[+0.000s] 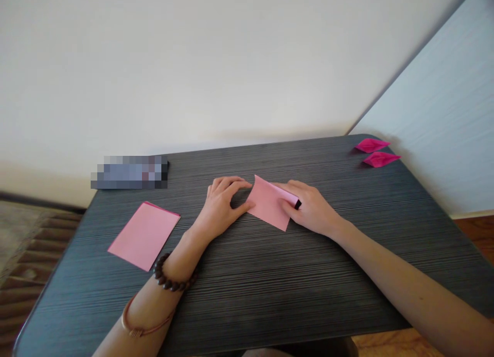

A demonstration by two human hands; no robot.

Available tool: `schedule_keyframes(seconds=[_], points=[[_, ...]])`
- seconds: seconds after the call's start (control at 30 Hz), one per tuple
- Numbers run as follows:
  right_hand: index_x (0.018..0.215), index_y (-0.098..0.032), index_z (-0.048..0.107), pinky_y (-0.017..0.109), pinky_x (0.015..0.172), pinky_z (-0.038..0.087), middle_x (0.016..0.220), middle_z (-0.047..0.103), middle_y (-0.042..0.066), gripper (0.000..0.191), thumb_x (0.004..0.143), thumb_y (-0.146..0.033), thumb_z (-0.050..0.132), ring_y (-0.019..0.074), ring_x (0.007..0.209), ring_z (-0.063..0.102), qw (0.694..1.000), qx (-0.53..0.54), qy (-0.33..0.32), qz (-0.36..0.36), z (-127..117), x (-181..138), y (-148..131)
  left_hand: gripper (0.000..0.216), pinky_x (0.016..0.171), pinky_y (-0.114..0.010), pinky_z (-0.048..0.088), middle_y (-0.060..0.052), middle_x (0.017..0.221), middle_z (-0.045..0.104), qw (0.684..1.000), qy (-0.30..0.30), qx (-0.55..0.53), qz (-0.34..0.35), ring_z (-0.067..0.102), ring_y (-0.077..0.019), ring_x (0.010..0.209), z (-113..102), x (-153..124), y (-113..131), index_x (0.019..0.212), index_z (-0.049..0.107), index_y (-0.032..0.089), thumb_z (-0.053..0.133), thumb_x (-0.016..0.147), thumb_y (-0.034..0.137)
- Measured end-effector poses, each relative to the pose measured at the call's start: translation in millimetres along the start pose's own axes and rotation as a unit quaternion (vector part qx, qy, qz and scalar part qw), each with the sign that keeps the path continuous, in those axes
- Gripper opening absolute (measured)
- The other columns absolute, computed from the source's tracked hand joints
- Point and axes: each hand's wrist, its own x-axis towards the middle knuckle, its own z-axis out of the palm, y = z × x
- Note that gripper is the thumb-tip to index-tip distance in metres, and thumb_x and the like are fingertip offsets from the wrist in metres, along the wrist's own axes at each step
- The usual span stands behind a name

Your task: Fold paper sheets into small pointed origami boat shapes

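Observation:
A folded pink sheet of paper (269, 203) lies at the middle of the dark striped table (270, 285). My left hand (222, 203) rests at its left edge, fingers curled, thumb and fingertips pinching the paper's left corner. My right hand (311, 207) presses on the paper's right side, fingers bent over the fold. A bead bracelet and a thin cord sit on my left wrist.
A stack of pink paper (144, 234) lies at the left of the table. Two folded magenta paper shapes (376, 152) sit at the far right corner. A blurred dark object (129, 172) lies at the far left edge. Walls stand behind and to the right.

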Motion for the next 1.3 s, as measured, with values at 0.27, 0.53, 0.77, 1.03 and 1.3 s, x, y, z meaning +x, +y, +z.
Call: schedule_keyframes(seconds=[0.27,0.53,0.77,1.03,1.3], points=[[0.137,-0.027,0.042,0.043,0.096,0.041,0.133,0.05,0.007,0.061,0.081,-0.004,0.044,0.023,0.113,0.048,0.987,-0.044,-0.066,-0.143,0,-4,-2,0.021,0.1,-0.047,0.034,-0.004,0.12,0.056,0.999,-0.011,0.021,0.027,0.043,-0.0253,0.116,-3,0,-8,0.105,0.067,0.028,0.056,0.087,0.03],[0.14,-0.031,0.037,0.043,0.092,0.042,0.133,0.049,0.008,0.064,0.083,-0.003,0.045,0.0245,0.112,0.046,0.981,-0.087,-0.085,-0.15,4,-4,-6,0.023,0.1,-0.041,0.037,-0.003,0.113,0.062,0.997,-0.024,-0.026,0.065,0.049,-0.0213,0.109,-10,5,-17,0.102,0.07,0.027,0.053,0.088,0.02],[0.135,-0.034,0.044,0.041,0.092,0.042,0.127,0.048,0.008,0.061,0.083,-0.002,0.045,0.0227,0.107,0.047,0.981,-0.076,-0.095,-0.148,5,-4,-8,0.023,0.1,-0.041,0.037,-0.004,0.112,0.062,0.998,-0.023,-0.021,0.051,0.049,-0.0214,0.109,-10,4,-14,0.107,0.068,0.025,0.057,0.087,0.024],[0.136,-0.035,0.042,0.039,0.093,0.044,0.122,0.053,0.006,0.048,0.093,-0.014,0.042,0.0201,0.107,0.049,0.987,-0.043,-0.063,-0.141,6,-5,-13,0.027,0.097,-0.042,0.035,-0.003,0.118,0.059,0.995,-0.06,0.01,0.074,0.047,-0.022,0.112,-11,3,-12,0.11,0.066,0.031,0.052,0.089,0.023],[0.13,-0.031,0.052,0.033,0.082,0.05,0.108,0.057,0.007,0.039,0.092,-0.021,0.045,0.0173,0.095,0.057,0.993,0.053,-0.033,-0.101,9,-2,2,0.017,0.091,-0.04,0.039,-0.003,0.104,0.066,0.997,-0.02,-0.013,0.071,0.053,-0.0214,0.102,-7,4,-15,0.095,0.072,0.028,0.057,0.087,0.029]])
